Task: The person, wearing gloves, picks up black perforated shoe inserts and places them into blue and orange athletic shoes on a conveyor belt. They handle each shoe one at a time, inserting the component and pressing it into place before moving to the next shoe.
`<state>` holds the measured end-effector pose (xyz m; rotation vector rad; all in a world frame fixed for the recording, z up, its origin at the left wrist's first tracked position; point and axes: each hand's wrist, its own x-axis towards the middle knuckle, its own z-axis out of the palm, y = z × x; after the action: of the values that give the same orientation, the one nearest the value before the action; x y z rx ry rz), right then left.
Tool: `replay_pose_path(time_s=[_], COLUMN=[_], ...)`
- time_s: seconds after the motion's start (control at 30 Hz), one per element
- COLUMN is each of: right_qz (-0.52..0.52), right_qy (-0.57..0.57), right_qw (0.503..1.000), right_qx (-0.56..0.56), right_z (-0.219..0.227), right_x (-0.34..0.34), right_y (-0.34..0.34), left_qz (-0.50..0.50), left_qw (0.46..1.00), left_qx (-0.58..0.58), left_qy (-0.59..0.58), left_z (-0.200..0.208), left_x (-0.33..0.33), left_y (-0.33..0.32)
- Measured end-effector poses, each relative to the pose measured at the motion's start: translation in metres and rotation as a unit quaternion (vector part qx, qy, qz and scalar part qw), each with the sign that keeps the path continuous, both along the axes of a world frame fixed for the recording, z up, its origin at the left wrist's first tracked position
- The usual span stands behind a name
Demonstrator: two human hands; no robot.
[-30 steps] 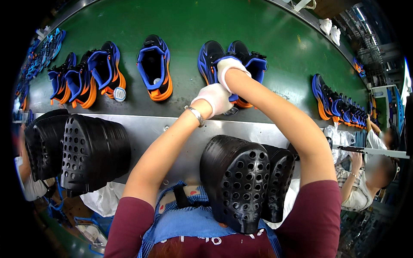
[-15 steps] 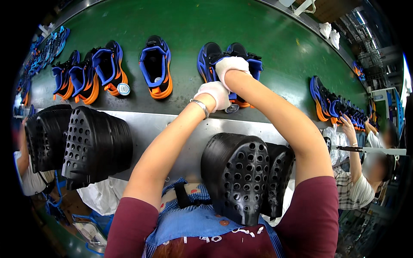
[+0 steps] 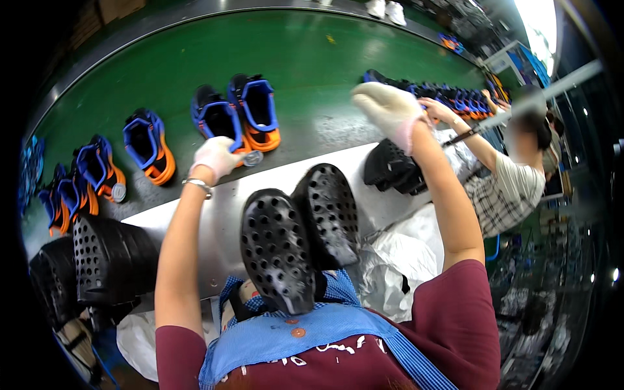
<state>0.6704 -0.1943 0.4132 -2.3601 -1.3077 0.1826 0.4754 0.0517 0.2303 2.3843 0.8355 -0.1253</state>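
Note:
My left hand (image 3: 218, 159), in a white glove, is closed at the heel of a black, blue and orange sneaker (image 3: 218, 120); the fingers reach over its collar. A matching sneaker (image 3: 257, 110) stands close against its right side. Beside my left thumb a small round tag (image 3: 252, 158) hangs at the heel. My right hand (image 3: 387, 104), also gloved, is raised off to the right with its fingers stretched out together and nothing visible in them. Beyond it runs a row of similar sneakers (image 3: 442, 94).
More sneakers (image 3: 149, 146) stand leftward on the green table (image 3: 312, 58). Black perforated shoe-shaped blocks (image 3: 276, 247) stand before me, with others (image 3: 110, 260) at left and a black bundle (image 3: 393, 168) at right. White plastic bags (image 3: 403, 250) lie below. A co-worker (image 3: 507, 175) works at right.
The view has swung right. My right hand has left the pair of sneakers and moved out to the right. My left hand is still at the pair, now on the left sneaker's heel.

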Motion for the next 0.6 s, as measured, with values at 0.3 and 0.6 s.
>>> replay_pose_path(time_s=[0.3,0.6], right_qz=[-0.311,-0.346], right_qy=[-0.067,-0.152], right_qw=[0.943,0.920], right_qx=[-0.097,-0.104], right_z=[-0.031,-0.087], right_x=[0.054,0.051], right_y=[-0.199,-0.215], left_qz=[-0.004,0.019], left_qw=[0.983,0.984], left_qx=[0.168,0.172], left_qy=[-0.072,-0.034], left_z=[0.003,0.013], left_x=[-0.047,-0.052], left_y=[0.025,0.016])
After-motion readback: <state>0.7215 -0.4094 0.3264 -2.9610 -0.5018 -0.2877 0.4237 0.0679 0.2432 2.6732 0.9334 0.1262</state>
